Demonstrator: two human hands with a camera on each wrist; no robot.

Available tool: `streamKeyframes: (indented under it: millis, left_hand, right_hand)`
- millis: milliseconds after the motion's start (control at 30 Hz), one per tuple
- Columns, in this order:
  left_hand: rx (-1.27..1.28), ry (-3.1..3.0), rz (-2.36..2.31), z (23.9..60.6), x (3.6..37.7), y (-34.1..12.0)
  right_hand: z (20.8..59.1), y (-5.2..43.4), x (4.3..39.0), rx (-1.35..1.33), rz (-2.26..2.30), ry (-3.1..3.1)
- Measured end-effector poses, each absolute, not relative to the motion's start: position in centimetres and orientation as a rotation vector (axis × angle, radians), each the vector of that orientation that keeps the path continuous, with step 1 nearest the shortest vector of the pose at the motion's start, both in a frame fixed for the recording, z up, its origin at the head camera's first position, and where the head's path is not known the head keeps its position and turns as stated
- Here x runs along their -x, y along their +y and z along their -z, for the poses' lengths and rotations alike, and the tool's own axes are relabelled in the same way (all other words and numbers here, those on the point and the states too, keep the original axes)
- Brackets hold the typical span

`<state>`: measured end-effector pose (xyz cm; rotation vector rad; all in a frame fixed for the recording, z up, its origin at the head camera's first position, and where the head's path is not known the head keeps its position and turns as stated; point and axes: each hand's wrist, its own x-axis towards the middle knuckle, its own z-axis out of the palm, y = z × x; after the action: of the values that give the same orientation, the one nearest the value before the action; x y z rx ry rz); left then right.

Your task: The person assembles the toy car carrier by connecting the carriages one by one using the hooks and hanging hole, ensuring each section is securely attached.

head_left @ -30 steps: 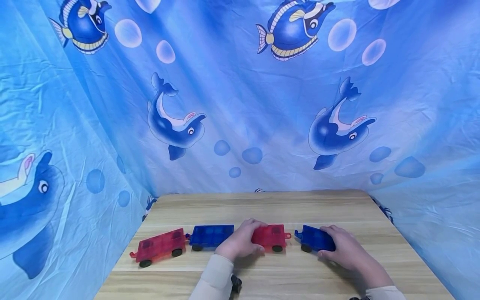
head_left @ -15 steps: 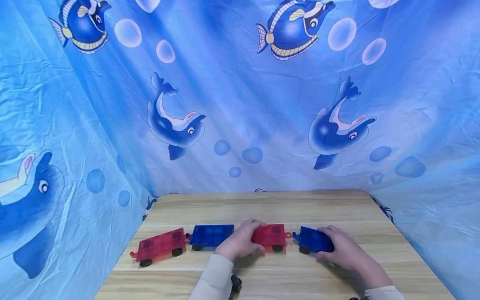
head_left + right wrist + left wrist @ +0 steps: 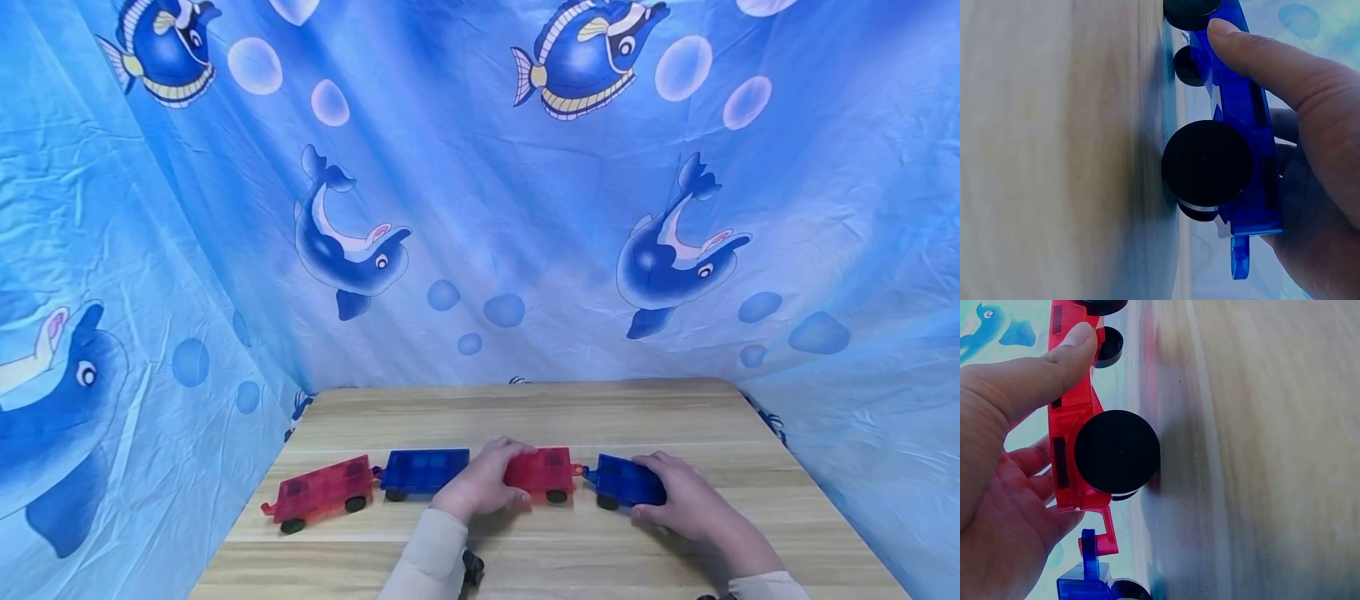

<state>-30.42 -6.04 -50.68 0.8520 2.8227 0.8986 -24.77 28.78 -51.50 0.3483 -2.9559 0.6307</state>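
Note:
A row of flat toy wagons with black wheels stands on the wooden table [image 3: 525, 417]. My left hand [image 3: 480, 487] grips a red wagon [image 3: 543, 471] [image 3: 1069, 425], thumb on its near edge. My right hand [image 3: 675, 496] grips a blue wagon [image 3: 618, 481] [image 3: 1241, 125] just to the right. The blue wagon's hook [image 3: 1088, 550] meets the red wagon's hook [image 3: 1107, 531] at the coupling. Further left stand another blue wagon [image 3: 423, 471] and another red wagon [image 3: 318, 492], coupled to each other.
A blue sea-themed cloth [image 3: 480, 208] with dolphins and fish hangs behind and on both sides of the table. Bare table top lies behind the wagons and along the front edge.
My right hand has slid the blue wagon leftward until its hook reaches the red wagon's hook. The left hand and the other wagons have stayed put.

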Motion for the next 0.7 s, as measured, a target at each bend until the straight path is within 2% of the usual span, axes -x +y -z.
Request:
streamKeyframes:
  millis: [700]
  left_hand:
    - [-0.829,2.834,-0.885,50.28,29.87,-5.15]
  right_hand:
    - [51.67,28.41,24.83,-0.339,-0.640,-2.964]
